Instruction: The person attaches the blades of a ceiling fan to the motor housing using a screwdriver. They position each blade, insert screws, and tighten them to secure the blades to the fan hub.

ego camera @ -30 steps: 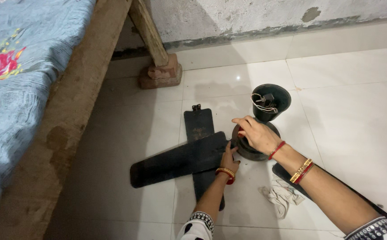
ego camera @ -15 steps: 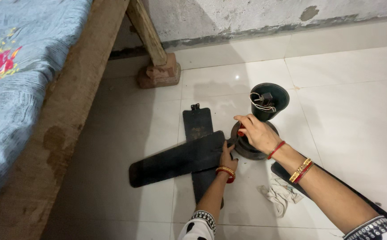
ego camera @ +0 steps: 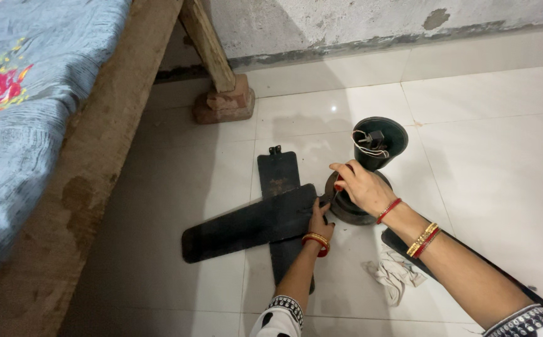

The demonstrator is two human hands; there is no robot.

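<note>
Little has changed in the last second: the left hand (ego camera: 319,219) still presses the blade (ego camera: 246,228) (fingers flat), the right hand (ego camera: 360,185) grips a screwdriver at the motor (ego camera: 352,209).

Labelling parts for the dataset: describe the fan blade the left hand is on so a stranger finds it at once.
Start at the dark fan motor on the white tiled floor, under the right hand. The left hand rests on the long black blade slanting leftward. It lies across a second blade, which points toward the wall.

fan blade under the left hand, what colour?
Fan blade is black, dusty; head view shows it.
</note>
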